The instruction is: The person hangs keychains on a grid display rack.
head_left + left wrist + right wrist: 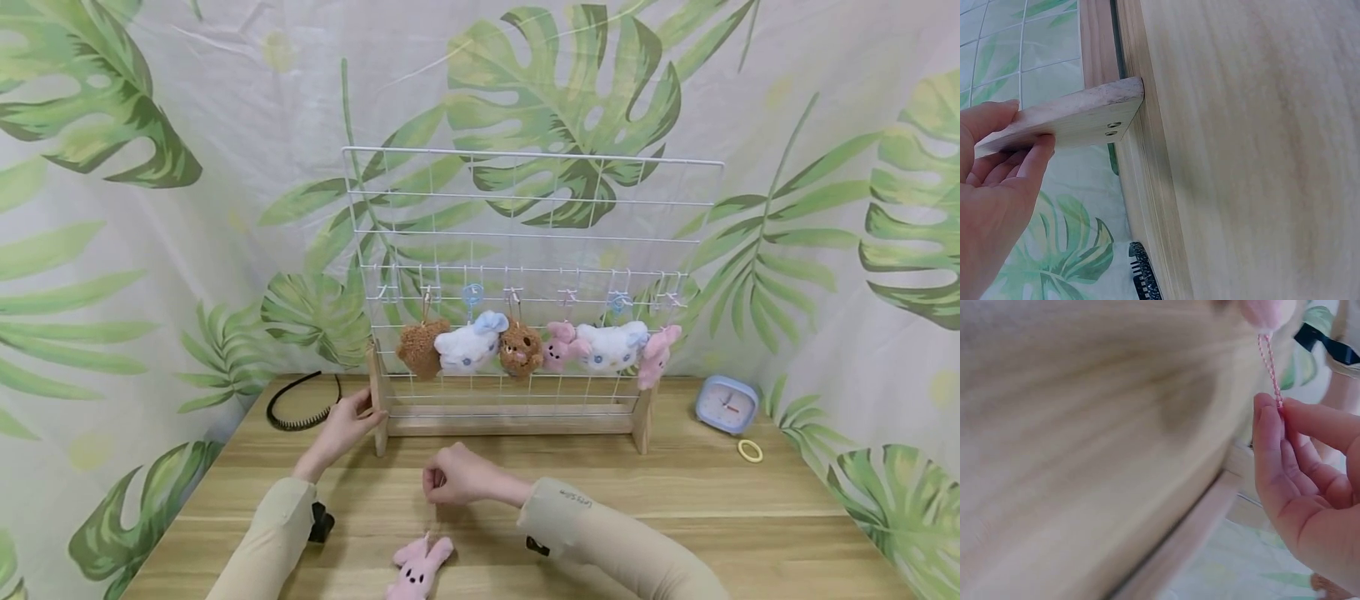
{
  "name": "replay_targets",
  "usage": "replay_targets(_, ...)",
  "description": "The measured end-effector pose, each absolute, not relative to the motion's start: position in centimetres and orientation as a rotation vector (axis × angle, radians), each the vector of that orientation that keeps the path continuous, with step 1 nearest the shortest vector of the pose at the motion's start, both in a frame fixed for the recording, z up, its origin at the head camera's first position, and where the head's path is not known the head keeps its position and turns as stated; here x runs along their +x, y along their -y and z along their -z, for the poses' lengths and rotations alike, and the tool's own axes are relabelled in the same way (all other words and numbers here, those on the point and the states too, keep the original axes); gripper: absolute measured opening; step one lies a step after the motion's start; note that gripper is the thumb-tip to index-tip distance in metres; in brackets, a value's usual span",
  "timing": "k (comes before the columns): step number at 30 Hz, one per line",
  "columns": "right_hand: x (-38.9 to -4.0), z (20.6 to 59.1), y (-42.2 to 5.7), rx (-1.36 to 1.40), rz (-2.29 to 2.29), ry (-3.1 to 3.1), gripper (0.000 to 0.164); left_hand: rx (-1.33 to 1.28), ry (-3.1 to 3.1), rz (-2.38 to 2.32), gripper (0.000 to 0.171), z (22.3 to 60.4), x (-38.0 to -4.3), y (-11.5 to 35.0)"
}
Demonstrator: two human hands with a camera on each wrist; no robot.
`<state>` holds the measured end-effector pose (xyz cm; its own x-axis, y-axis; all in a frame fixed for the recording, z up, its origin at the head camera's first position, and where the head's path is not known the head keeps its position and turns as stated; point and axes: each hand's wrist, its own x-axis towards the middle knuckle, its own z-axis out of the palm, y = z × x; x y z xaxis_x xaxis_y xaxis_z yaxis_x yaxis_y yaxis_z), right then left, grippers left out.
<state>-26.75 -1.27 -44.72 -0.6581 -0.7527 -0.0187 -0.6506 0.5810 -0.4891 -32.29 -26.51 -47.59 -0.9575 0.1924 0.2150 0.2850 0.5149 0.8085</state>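
Note:
My right hand (467, 475) pinches a thin pink cord (1269, 365) between thumb and fingertips. From that cord hangs a pink plush bunny keychain (415, 571), low at the front of the head view, and only part of its pink body shows in the right wrist view. My left hand (347, 429) grips the wooden side post (1079, 115) of a display rack, thumb on one face and fingers on the other. White wire grid (525, 237) rises from the rack, with a row of plush keychains hooked across its middle.
Brown plush (422, 350), white plush (611, 348) and pink plush (658, 357) charms hang side by side. A black toothed headband (300, 425) lies left of the rack. To the right are a blue clock (726, 405) and a yellow ring (749, 451) on the wooden table (720, 525).

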Motion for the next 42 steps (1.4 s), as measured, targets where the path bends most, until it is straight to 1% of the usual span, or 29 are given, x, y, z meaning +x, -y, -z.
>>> replay_targets(10,-26.6,40.1,0.6,-1.315,0.888,-2.537,0.010,-0.397,2.643,1.428,0.053,47.5,-32.4,26.6)
replay_targets(19,-28.0,34.9,0.7,-1.511,0.942,-2.597,0.007,-0.427,2.627,1.433,0.055,47.8,-32.6,26.9)
replay_targets(24,-29.0,31.5,1.1,-1.516,0.900,-2.675,0.006,-0.443,2.614,1.451,0.052,48.1,-32.5,26.9)
replay_targets(31,-29.8,27.2,2.2,-1.538,0.913,-2.762,0.006,-0.420,2.608,1.427,0.055,48.4,-32.3,26.9)
replay_targets(37,-30.4,24.0,3.4,-1.468,0.952,-2.793,0.006,-0.401,2.620,1.469,0.054,48.1,-32.4,26.9)
replay_targets(40,-30.9,23.0,4.0,-1.429,0.979,-2.805,0.005,-0.425,2.617,1.469,0.051,47.9,-32.4,26.8)
replay_targets(42,-31.3,22.5,4.3,-1.411,1.002,-2.810,0.004,-0.426,2.614,1.454,0.043,47.9,-32.3,26.7)
